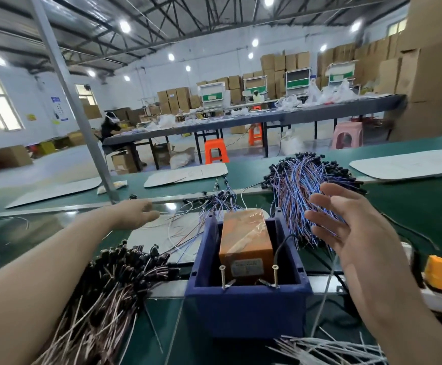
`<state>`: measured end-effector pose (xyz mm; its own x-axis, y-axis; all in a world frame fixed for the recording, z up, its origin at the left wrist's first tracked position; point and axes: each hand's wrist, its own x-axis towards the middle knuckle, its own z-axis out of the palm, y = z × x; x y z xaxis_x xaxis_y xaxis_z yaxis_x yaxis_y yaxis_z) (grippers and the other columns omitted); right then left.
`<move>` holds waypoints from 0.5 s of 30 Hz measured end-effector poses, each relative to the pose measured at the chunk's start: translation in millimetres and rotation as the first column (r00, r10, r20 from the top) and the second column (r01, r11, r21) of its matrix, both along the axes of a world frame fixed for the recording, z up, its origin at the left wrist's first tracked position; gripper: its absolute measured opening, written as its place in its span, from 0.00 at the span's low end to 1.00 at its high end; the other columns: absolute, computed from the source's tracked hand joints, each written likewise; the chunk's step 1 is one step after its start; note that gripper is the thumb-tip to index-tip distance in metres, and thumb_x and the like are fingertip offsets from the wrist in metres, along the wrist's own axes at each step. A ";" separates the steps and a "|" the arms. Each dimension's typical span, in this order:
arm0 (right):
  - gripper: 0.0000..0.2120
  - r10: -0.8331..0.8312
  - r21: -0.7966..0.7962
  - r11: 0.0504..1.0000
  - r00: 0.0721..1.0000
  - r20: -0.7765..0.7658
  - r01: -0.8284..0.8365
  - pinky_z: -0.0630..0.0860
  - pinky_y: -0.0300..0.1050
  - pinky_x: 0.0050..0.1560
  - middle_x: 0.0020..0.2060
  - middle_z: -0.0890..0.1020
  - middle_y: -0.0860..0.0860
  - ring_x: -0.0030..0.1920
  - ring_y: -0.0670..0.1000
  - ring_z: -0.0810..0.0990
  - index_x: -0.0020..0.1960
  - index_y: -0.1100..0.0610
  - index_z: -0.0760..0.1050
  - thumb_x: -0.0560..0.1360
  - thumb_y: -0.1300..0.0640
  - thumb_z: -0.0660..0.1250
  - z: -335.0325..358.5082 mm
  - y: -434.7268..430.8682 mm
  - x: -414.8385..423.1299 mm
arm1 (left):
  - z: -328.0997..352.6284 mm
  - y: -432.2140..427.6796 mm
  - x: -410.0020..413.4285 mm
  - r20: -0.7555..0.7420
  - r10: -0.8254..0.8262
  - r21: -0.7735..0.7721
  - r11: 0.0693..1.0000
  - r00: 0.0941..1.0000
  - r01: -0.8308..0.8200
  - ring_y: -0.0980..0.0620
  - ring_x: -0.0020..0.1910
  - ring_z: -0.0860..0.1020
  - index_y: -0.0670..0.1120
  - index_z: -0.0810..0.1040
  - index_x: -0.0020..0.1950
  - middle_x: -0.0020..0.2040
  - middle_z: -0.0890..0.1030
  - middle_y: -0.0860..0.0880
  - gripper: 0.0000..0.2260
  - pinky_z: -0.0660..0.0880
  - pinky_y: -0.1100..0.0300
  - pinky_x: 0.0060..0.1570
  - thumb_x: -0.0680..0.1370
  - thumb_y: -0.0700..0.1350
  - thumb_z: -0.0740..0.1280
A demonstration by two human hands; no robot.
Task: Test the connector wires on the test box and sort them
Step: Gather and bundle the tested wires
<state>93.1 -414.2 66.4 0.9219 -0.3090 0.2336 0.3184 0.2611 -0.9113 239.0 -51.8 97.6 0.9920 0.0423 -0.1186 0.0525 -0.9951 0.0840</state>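
Nearest, the blue box (246,309) holds an orange test unit (244,238) behind two upright screws (223,277) at its near rim, and the brown connector wires (114,272) heaped just left on the worktop (412,206) lie under the left forearm (56,259) — a drag could, I judge, mix sorted with unsorted. Farther, the right hand (351,233) hovers, grip open and empty, before the blue-and-purple bundle (301,180); the left hand (135,213), grip also open, reaches toward scattered loose wires (214,204).

I count one blue test box (246,309), two screws (223,276) on it, one brown wire bundle (114,280), one blue wire bundle (301,185).
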 end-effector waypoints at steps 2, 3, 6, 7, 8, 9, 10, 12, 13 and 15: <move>0.13 0.008 -0.034 0.999 1.000 0.001 -0.008 0.76 0.46 0.53 0.49 0.87 0.46 0.50 0.48 0.86 0.52 0.48 0.82 0.83 0.58 0.59 2.1 5.9 -2.4 | -0.9 27.7 -24.0 -0.060 -0.005 0.029 1.000 0.998 0.007 0.49 0.61 0.76 0.45 0.76 0.68 0.65 0.78 0.47 0.19 0.70 0.56 0.65 0.84 0.55 0.59; 0.13 0.016 -0.069 0.997 1.000 0.004 -0.016 0.76 0.46 0.53 0.49 0.87 0.46 0.50 0.48 0.85 0.51 0.47 0.82 0.83 0.57 0.60 3.2 10.1 -4.1 | -0.9 40.1 -35.8 -0.067 0.001 0.042 0.999 0.998 0.001 0.51 0.58 0.77 0.46 0.77 0.67 0.63 0.79 0.48 0.18 0.71 0.58 0.62 0.84 0.55 0.59; 0.11 0.037 -0.201 0.979 0.998 0.041 -0.028 0.78 0.37 0.47 0.47 0.86 0.44 0.48 0.44 0.84 0.53 0.47 0.81 0.83 0.57 0.61 3.9 25.4 -11.8 | -6.4 68.6 -66.2 -0.060 0.030 0.050 0.998 0.998 -0.027 0.56 0.50 0.79 0.48 0.79 0.61 0.52 0.81 0.53 0.15 0.73 0.60 0.56 0.83 0.55 0.61; 0.10 0.044 -0.237 0.971 0.997 0.062 -0.028 0.77 0.31 0.41 0.46 0.85 0.45 0.45 0.41 0.83 0.54 0.47 0.80 0.83 0.57 0.61 3.7 31.6 -15.2 | -10.2 75.0 -74.1 -0.051 0.035 0.040 0.999 0.998 -0.033 0.57 0.48 0.79 0.48 0.80 0.60 0.50 0.81 0.54 0.14 0.74 0.61 0.56 0.83 0.55 0.62; 0.10 0.049 -0.282 0.959 0.995 0.084 -0.024 0.75 0.27 0.37 0.44 0.85 0.46 0.43 0.38 0.82 0.54 0.48 0.80 0.83 0.58 0.61 3.1 38.0 -18.8 | -14.8 79.5 -81.2 -0.037 0.037 0.035 0.999 0.999 -0.035 0.57 0.48 0.80 0.48 0.80 0.59 0.49 0.81 0.54 0.13 0.76 0.61 0.55 0.83 0.54 0.62; 0.10 0.048 -0.343 0.939 0.993 0.104 -0.010 0.74 0.25 0.35 0.44 0.84 0.46 0.42 0.36 0.81 0.55 0.46 0.79 0.83 0.58 0.62 2.1 43.8 -22.5 | -19.3 82.2 -87.4 -0.007 0.037 0.048 0.998 0.999 -0.036 0.56 0.48 0.81 0.47 0.80 0.58 0.49 0.82 0.53 0.13 0.77 0.60 0.55 0.83 0.54 0.62; 0.10 0.046 -0.411 0.912 0.991 0.122 0.009 0.73 0.24 0.35 0.46 0.83 0.44 0.44 0.34 0.81 0.55 0.45 0.78 0.83 0.57 0.62 0.4 48.8 -26.2 | -23.2 82.3 -92.3 0.041 0.032 0.082 0.996 0.999 -0.035 0.53 0.49 0.81 0.47 0.80 0.58 0.51 0.83 0.51 0.12 0.78 0.57 0.56 0.83 0.53 0.62; 0.10 0.035 -0.506 0.862 0.988 0.147 0.045 0.74 0.26 0.39 0.48 0.82 0.40 0.47 0.35 0.80 0.56 0.40 0.77 0.82 0.55 0.62 -3.5 56.2 -34.2 | -27.7 78.4 -101.7 0.148 0.007 0.167 0.986 0.989 -0.032 0.49 0.57 0.78 0.48 0.79 0.61 0.57 0.80 0.47 0.12 0.75 0.51 0.61 0.83 0.53 0.62; 0.10 0.025 -0.532 0.845 0.987 0.156 0.063 0.75 0.28 0.41 0.49 0.82 0.39 0.49 0.35 0.80 0.56 0.39 0.76 0.82 0.53 0.61 -5.6 58.6 -38.3 | -28.7 75.3 -106.5 0.181 0.001 0.195 0.980 0.983 -0.037 0.48 0.61 0.75 0.49 0.78 0.62 0.59 0.78 0.47 0.13 0.73 0.50 0.63 0.83 0.53 0.62; 0.10 -0.005 -0.567 0.817 0.984 0.179 0.107 0.74 0.33 0.46 0.51 0.81 0.37 0.52 0.35 0.78 0.56 0.38 0.76 0.80 0.50 0.60 -10.7 62.3 -46.6 | -28.2 68.9 -116.1 0.176 0.009 0.216 0.975 0.984 -0.047 0.48 0.61 0.74 0.49 0.76 0.62 0.60 0.76 0.47 0.13 0.73 0.51 0.62 0.83 0.54 0.60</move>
